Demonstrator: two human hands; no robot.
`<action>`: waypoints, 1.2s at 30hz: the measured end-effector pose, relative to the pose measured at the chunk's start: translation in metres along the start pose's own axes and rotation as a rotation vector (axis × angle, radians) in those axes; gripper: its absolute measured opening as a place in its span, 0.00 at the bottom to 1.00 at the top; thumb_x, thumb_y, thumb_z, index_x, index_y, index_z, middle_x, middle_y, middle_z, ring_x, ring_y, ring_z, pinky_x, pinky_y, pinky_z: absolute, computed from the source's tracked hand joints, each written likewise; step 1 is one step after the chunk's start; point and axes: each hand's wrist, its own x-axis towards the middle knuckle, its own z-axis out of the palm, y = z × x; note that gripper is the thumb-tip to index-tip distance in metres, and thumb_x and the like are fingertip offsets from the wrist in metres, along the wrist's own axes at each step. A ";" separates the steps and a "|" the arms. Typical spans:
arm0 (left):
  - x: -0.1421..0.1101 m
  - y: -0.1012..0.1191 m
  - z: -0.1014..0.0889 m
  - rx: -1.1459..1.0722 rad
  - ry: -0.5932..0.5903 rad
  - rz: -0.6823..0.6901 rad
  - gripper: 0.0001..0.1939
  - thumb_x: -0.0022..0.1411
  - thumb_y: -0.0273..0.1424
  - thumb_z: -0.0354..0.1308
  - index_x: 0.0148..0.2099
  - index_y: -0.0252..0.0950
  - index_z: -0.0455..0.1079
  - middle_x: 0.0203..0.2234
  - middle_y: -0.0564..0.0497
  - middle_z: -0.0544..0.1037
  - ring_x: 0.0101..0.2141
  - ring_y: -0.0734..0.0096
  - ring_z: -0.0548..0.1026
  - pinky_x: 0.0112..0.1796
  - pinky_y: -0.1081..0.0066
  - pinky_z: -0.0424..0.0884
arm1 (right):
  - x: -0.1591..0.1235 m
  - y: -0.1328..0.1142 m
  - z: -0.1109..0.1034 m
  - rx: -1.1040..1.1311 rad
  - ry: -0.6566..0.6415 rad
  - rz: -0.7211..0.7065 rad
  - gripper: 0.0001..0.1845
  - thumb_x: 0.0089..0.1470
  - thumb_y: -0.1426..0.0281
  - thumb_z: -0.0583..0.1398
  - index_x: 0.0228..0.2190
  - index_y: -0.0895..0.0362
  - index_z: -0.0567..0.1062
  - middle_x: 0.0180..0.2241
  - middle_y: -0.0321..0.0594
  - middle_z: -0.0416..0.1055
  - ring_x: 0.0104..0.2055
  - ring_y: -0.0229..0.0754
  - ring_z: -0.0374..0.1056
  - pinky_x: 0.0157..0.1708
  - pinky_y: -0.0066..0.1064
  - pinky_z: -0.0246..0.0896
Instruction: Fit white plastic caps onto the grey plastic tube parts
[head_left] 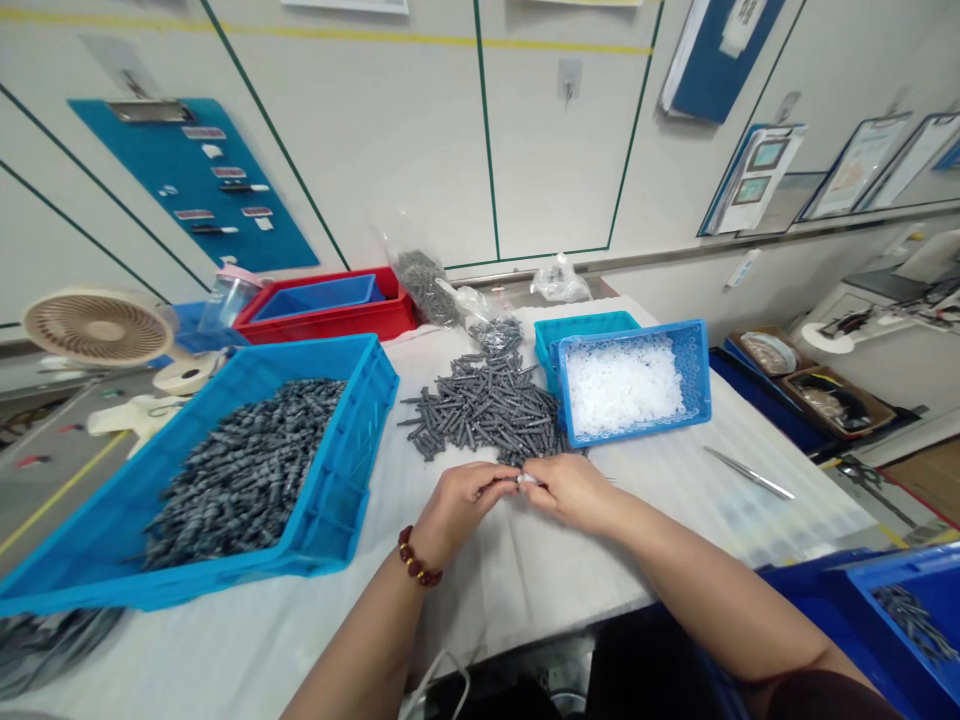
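Note:
My left hand (472, 497) and my right hand (571, 490) meet at the near edge of a pile of dark grey stick-shaped parts (487, 405). Pinched in my right fingers is a small white piece (529, 479). My left thumb and forefinger close on the end of something thin at that same spot, mostly hidden by the fingertips. A thin pointed metal tip sticks out past the right hand. Just beyond that hand, a blue bin (637, 436) of small white pieces (624, 385) leans on a teal bin (544, 345).
To the left, a large blue crate (319, 570) holds many grey parts (247, 470). Tweezers (750, 472) lie on the white-covered table (675, 530) at right. Behind are a red bin (322, 325) and plastic bags (491, 320); a fan (101, 328) stands at far left.

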 end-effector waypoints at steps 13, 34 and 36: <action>0.003 0.011 -0.011 -0.156 -0.120 -0.233 0.10 0.61 0.32 0.52 0.39 0.36 0.73 0.28 0.50 0.78 0.27 0.73 0.76 0.31 0.76 0.71 | -0.001 0.005 0.002 0.125 0.020 -0.103 0.07 0.57 0.74 0.52 0.30 0.58 0.69 0.27 0.36 0.68 0.29 0.37 0.60 0.27 0.26 0.42; 0.003 0.018 -0.012 -0.288 -0.178 -0.359 0.09 0.59 0.31 0.50 0.38 0.35 0.71 0.26 0.50 0.78 0.28 0.71 0.76 0.31 0.75 0.72 | -0.001 0.003 0.003 0.092 0.028 -0.023 0.11 0.58 0.67 0.53 0.27 0.58 0.70 0.24 0.35 0.66 0.26 0.35 0.58 0.25 0.26 0.39; 0.003 0.017 -0.012 -0.295 -0.166 -0.357 0.09 0.59 0.31 0.51 0.38 0.35 0.71 0.25 0.50 0.78 0.28 0.71 0.76 0.30 0.75 0.72 | 0.000 0.003 0.004 0.084 0.033 -0.016 0.13 0.59 0.65 0.52 0.26 0.58 0.70 0.24 0.35 0.66 0.26 0.35 0.59 0.25 0.26 0.39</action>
